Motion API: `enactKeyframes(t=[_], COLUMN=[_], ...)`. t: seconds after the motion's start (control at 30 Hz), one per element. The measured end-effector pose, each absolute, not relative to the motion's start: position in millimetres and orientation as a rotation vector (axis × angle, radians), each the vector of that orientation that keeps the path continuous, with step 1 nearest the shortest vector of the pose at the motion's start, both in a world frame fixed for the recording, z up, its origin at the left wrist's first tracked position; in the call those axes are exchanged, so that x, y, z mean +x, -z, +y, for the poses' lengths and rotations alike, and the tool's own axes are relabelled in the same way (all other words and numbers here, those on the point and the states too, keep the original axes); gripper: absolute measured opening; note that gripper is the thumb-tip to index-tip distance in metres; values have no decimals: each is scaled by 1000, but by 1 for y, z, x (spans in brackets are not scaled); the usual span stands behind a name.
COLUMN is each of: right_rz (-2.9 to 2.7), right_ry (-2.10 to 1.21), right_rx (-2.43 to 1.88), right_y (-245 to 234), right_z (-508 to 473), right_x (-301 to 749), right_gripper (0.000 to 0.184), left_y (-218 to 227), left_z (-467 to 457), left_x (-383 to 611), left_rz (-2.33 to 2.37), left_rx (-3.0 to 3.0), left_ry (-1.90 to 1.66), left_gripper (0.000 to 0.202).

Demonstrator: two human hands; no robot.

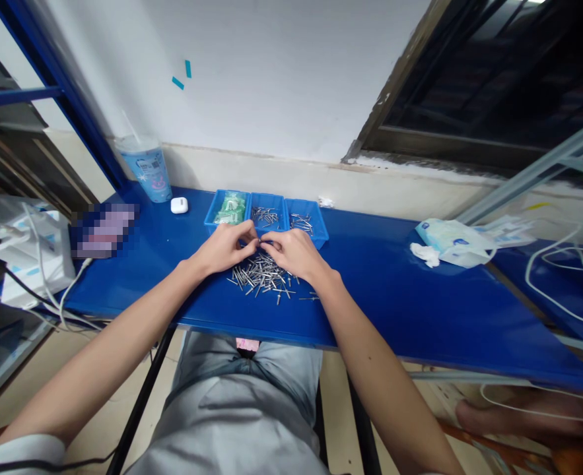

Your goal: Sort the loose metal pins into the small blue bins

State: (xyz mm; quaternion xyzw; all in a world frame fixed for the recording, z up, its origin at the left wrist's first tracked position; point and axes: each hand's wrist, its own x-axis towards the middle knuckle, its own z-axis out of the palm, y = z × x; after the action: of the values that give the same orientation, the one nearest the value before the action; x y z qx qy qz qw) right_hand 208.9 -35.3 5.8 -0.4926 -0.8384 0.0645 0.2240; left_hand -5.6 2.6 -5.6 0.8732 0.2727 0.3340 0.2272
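The left hand (224, 247) and right hand (295, 254) meet over a loose heap of steel rivets (261, 278), their fingertips (251, 232) drawn together in a close pinch, though whether a rivet sits between them is too small to tell. The heap lies just below the hands, toward the person, spreading crosswise with its shanks pointing every way, and neither hand is clearly nearer. Just beyond the fingers stand three blue plastic trays (266, 195), two holding more rivets and one green packets (229, 208) – all on a blue tabletop (400, 310) against a white wall (291, 86), a plastic cup (147, 168) off to the left.
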Motion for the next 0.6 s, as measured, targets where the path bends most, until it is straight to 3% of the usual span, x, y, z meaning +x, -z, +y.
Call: enactKeyframes(t=[0.3, 0.6], right_rz=[-2281, -2197], right_ry=[-121, -153], right_rx=[-1364, -1322], right_y=[-4, -4], right_z=[-35, -38], right_x=[209, 209], right_gripper=[19, 28], left_y=[9, 7], left_z=[6, 5], left_x=[-8, -8], left_rz=[789, 799], left_rx=[2427, 2519], left_ry=[-811, -815], left_gripper=[16, 28])
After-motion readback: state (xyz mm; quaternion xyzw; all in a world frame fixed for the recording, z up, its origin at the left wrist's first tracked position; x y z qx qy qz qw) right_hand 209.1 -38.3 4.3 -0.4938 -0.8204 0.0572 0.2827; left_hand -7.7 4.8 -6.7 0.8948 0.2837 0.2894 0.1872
